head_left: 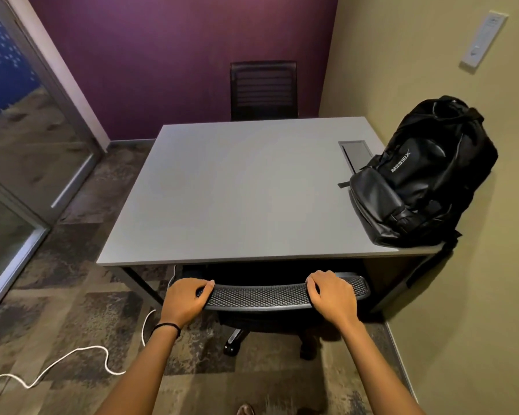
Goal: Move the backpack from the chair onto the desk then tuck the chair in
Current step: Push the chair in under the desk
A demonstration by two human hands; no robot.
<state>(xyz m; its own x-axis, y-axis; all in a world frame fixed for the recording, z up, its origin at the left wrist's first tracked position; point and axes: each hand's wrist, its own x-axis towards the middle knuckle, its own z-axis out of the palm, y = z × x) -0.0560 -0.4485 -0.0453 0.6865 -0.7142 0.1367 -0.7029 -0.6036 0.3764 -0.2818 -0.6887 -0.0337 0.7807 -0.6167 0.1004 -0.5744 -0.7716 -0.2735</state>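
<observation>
A black backpack stands on the right side of the grey desk, leaning against the beige wall. Below the desk's near edge is a black mesh-backed office chair, its seat hidden under the desktop and only the backrest top and wheeled base showing. My left hand grips the left end of the backrest top. My right hand grips the right part of it.
A second black chair sits at the far side of the desk against the purple wall. A white cable snakes over the carpet at the left. A glass partition borders the left; a cable hatch is set in the desktop.
</observation>
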